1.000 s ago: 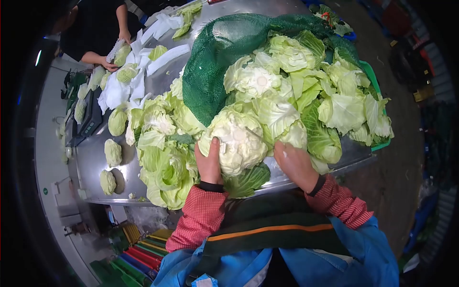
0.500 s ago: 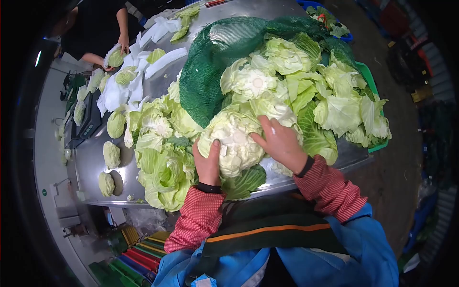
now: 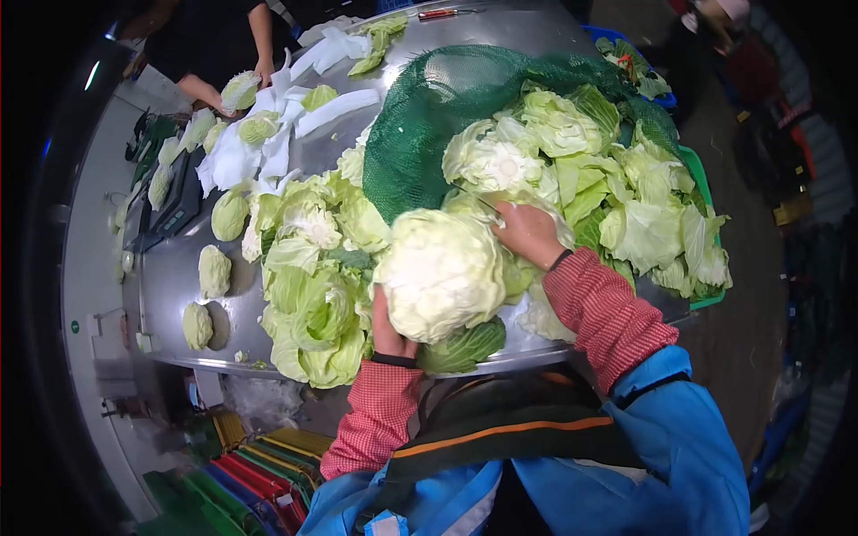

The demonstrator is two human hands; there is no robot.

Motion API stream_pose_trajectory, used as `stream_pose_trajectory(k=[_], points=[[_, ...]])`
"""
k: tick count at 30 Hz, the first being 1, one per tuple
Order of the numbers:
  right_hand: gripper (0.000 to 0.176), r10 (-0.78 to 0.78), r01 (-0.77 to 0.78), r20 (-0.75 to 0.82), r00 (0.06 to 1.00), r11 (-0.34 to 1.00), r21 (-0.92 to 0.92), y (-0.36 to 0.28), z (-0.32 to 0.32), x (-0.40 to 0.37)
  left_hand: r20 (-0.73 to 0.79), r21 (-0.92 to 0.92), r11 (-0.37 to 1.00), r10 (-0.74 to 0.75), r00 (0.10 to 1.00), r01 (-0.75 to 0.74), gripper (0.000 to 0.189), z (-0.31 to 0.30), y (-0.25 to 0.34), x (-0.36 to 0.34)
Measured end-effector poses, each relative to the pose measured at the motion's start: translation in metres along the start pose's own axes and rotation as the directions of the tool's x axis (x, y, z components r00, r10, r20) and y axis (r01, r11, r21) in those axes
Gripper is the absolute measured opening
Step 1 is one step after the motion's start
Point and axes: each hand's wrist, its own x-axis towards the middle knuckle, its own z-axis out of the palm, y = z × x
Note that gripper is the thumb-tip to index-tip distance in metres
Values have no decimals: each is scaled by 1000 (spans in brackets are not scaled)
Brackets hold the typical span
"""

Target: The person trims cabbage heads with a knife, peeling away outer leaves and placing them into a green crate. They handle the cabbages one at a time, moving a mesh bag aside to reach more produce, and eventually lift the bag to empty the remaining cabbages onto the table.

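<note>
A pale, trimmed cabbage head is raised at the near edge of the table. My left hand grips it from the left and below, with most of the fingers hidden beneath it. Just to the right, my right hand is closed round a slim knife; only a thin, dark length of it shows past the fingers. Under the held head lies a dark green outer leaf. Loose leaves are heaped to the left, and another cut cabbage sits behind my right hand.
Green netting drapes behind the cabbages. A green crate overflows with leaves at right. Small wrapped heads stand on the metal table at left, near a black scale. Across the table, a person handles another head.
The cabbage head has been lifted and turned, its cut stem side no longer facing me. My left hand has slid beneath it; my right hand has left it and now holds the knife.
</note>
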Motion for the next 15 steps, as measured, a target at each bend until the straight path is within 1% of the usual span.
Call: stream_pose_trajectory(k=[2,3,4,6,7,10,11,12,13,14,15], points=[[32,30,-29,69,997,1000,-10,-3,-7,-8,-49,-119,992,40,998,-45,61,9,10,-4],[41,39,-38,106,994,999,-11,-5,-15,-12,-75,-177,982,56,996,-69,63,12,14,-6],[46,95,-109,106,990,986,129,-9,-21,-16,-56,-160,981,99,994,-106,65,15,19,-6],[55,204,-237,125,971,888,394,-24,-49,-24,-9,-133,974,182,983,-181,67,21,28,-1],[70,161,-233,171,972,749,620,-29,-54,-26,-1,-67,974,218,976,-217,66,24,30,-1],[76,-16,29,-27,1000,827,562,-75,-69,-50,-98,102,953,295,950,-286,63,22,18,7],[74,-49,64,-47,998,903,424,-69,-61,-54,-109,-20,967,251,962,-254,57,28,21,4],[71,-10,-42,85,996,806,590,-60,-54,-56,-85,-19,971,234,968,-237,56,28,24,7],[68,-2,-161,221,975,676,719,-47,-49,-58,-65,-20,975,219,973,-221,54,26,27,11],[65,-28,-289,355,934,524,801,-40,-43,-61,-52,-25,977,208,977,-210,53,25,27,13],[59,-4,-333,345,939,253,908,-41,-34,-72,-24,-27,988,150,988,-151,49,34,31,10]])
